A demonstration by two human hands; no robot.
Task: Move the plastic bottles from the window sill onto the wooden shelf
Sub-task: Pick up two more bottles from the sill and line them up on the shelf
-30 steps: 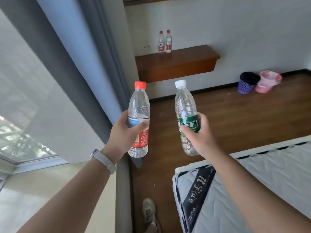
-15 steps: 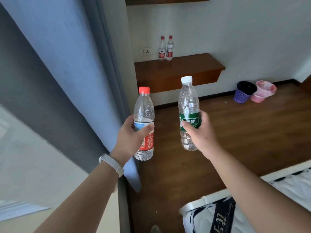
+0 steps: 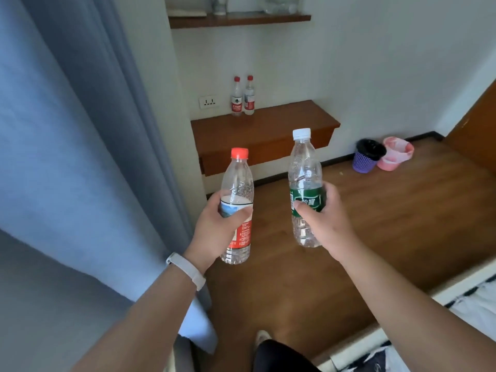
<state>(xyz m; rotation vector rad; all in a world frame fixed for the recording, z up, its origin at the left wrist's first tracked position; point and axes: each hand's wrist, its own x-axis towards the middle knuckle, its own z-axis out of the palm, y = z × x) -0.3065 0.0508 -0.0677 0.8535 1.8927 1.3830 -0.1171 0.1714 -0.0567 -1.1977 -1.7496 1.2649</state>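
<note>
My left hand [image 3: 214,232] grips a clear bottle with a red cap and red label [image 3: 238,183], held upright. In my right hand [image 3: 324,221] is a clear bottle with a white cap and green label [image 3: 304,167], also upright. Ahead on the wall hangs the wooden shelf [image 3: 279,124]. Two red-capped bottles [image 3: 243,96] stand side by side at its back left, near the wall. Both held bottles are in the air in front of the shelf, apart from it.
A blue curtain [image 3: 80,157] hangs along the left. A purple bin [image 3: 366,157] and a pink bin [image 3: 394,154] sit on the wooden floor by the wall. A mattress corner [image 3: 472,304] lies at lower right. A higher shelf [image 3: 239,20] holds glassware.
The view has moved away from the window toward the shelf, which looks nearer and larger. Both hands keep hold of their bottles. The mattress has slid to the lower right.
</note>
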